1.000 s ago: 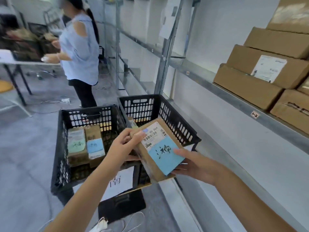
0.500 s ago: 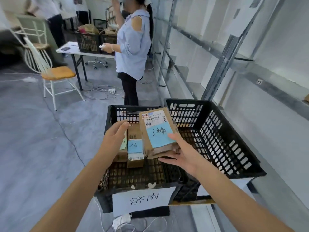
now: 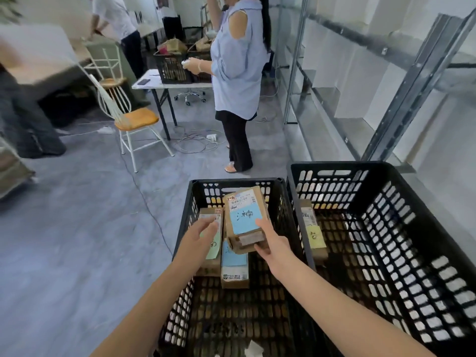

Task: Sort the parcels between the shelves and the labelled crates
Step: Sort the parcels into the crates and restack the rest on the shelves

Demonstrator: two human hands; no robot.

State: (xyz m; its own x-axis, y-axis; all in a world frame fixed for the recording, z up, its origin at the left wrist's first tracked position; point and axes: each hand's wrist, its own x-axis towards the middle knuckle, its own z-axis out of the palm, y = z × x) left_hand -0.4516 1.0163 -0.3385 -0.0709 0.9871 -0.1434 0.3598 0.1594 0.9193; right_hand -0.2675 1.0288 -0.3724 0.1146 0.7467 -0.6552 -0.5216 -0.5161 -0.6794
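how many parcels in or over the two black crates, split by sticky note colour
blue note: 2, held brown cardboard parcel, lying brown cardboard parcel
green-note brown cardboard parcel: 1
yellow-note brown cardboard parcel: 1
total: 4

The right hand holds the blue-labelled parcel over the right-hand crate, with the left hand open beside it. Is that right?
Wrong crate. In the head view the right hand holds the blue-labelled parcel over the left-hand crate, with the left hand open beside it.
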